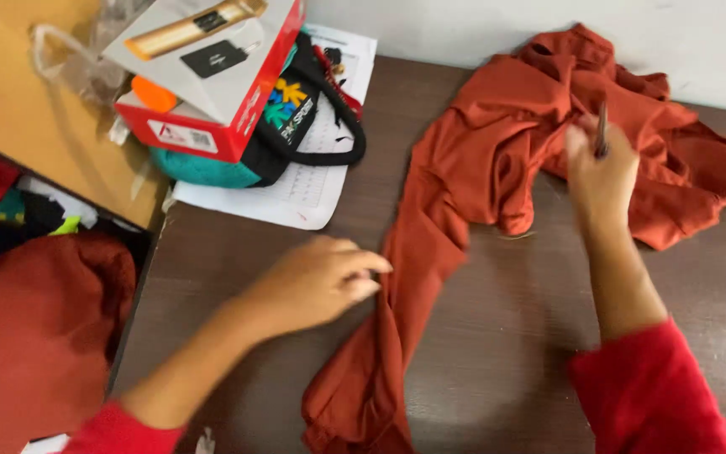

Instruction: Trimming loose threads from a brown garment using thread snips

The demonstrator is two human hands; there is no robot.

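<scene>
The left hand [317,282] lies with its fingertips pinched against the edge of a rust-orange garment [481,168]. The right hand [602,172] is raised over the cloth, fist closed around a thin dark tool [602,130], too blurred to name. The garment sprawls crumpled across the dark brown table [497,353], one long strip trailing toward the near edge. Well to the left, a red-and-white box [212,76] sits on a black-and-teal bag [287,126] over a printed sheet [313,185].

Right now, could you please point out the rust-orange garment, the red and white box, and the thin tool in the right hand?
Rust-orange garment [472,160]: head view, upper folded body.
Red and white box [212,76]: head view, white lid.
Thin tool [602,128]: head view, shaft above fingers.
</scene>
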